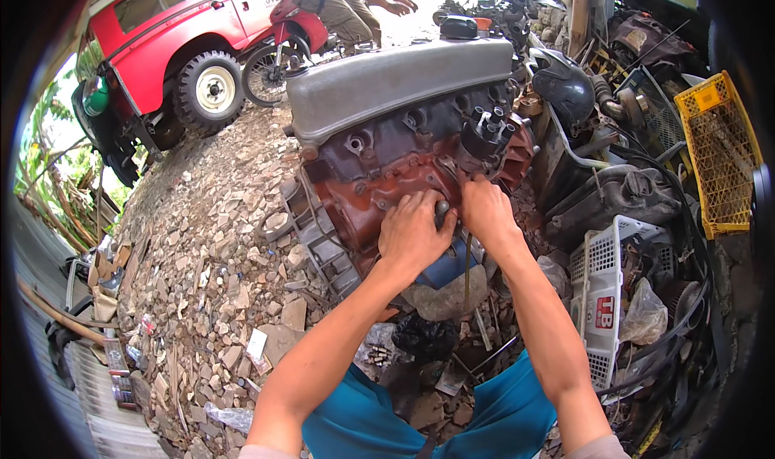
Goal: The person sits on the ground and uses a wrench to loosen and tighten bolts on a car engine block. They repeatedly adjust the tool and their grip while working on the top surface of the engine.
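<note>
An engine (355, 209) with a reddish-brown block stands before me, its long grey valve cover (404, 79) on top. My left hand (413, 231) is curled against the side of the block. Between its thumb and fingers shows a rounded grey metal end (441, 210); the rest of that part is hidden. Just right of it, my right hand (487, 210) is closed low beside the black distributor (486, 134), and what its fingers grip is covered. A thin brownish rod (467, 273) hangs below the right hand; I cannot tell whether they touch. Under both hands sits a blue part (449, 265).
Rubble (218, 273) covers the ground at left. A white crate (597, 314) of parts, a yellow crate (718, 152) and a dark helmet (561, 86) are at right. Behind the engine are a red off-road car (161, 39), a motorbike (282, 43) and another person (331, 3).
</note>
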Available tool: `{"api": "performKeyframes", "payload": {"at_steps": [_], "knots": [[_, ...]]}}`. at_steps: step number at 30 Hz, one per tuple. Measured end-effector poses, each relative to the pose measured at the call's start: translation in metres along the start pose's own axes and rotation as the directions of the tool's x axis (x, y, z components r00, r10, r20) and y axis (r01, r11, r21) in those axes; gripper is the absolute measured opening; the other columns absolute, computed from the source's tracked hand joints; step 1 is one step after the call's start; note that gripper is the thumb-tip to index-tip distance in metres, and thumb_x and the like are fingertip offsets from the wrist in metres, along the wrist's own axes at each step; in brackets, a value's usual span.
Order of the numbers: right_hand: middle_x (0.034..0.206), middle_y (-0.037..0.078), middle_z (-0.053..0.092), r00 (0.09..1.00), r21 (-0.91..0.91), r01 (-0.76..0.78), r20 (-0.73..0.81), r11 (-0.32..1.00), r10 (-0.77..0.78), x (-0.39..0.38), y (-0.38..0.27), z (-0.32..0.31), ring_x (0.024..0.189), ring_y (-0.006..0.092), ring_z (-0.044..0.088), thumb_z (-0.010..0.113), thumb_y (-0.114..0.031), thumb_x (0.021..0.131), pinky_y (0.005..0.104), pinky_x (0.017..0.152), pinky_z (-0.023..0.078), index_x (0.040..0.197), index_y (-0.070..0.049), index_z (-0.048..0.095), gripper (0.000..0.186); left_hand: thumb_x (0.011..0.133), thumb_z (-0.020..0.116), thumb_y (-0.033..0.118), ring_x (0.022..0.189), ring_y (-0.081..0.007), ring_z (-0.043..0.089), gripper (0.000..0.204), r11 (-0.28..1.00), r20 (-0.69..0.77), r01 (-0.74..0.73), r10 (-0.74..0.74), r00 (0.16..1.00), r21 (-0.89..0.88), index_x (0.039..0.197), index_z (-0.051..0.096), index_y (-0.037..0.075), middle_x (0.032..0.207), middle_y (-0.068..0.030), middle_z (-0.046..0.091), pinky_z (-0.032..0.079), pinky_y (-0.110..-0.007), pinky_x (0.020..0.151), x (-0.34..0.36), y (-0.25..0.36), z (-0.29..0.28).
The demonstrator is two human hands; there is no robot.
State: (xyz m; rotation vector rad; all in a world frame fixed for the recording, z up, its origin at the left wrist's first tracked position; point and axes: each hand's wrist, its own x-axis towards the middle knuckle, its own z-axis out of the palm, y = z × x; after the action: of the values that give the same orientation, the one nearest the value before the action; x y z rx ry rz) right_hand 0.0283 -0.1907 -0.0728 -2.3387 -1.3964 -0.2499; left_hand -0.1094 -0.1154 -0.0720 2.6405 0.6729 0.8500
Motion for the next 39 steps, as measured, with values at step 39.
{"api": "performKeyframes", "payload": {"at_steps": [39], "knots": [[0.078,0.031,0.064,0.969,0.362,-0.205,-0.059,0.909,0.242,-0.045,-0.03,-0.03,0.08,0.0477,0.066,0.055,-0.021,0.086,0.0497,0.075,0.052,0.087,0.007,0.07,0.031,0.065,0.074,0.02,0.101,-0.0343,0.063,0.05,0.941,0.001,-0.336,0.336,0.942,0.026,0.112,0.068,0.006,0.1,-0.0168,0.068,0.052,-0.045,0.088,0.013,0.002,0.02]]}}
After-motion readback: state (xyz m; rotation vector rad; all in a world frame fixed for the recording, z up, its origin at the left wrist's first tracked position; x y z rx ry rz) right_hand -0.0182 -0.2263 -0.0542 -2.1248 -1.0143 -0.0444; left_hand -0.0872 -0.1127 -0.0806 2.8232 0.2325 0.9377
